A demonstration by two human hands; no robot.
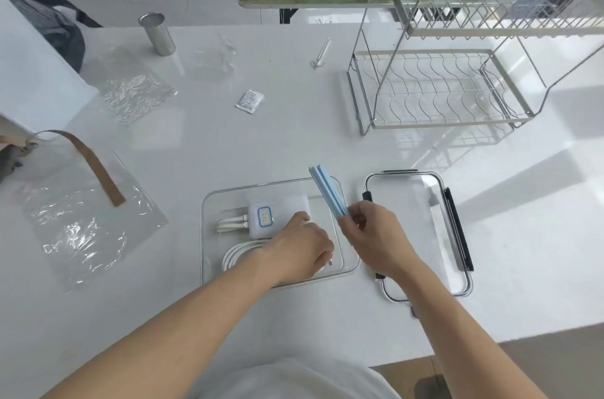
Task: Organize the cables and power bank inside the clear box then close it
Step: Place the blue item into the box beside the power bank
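Both bare forearms reach forward; left hand (pixel 302 246) lies palm-down, right hand (pixel 376 235) pinches with curled fingers.

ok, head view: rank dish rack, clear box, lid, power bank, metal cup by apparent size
1. dish rack, by far
2. clear box and lid: look about alike, not ranked
3. power bank
4. metal cup: close to the power bank, and farther from the camera, so unsure

We have one view only, from a wide-angle camera worn on the head, looking forward and steeply down across the glossy white table (pixel 294 143). Our two bare forearms reach in from the near edge, close beneath the lens. The far table edge and grey floor sit at the top, and straight lines bow toward the corners.
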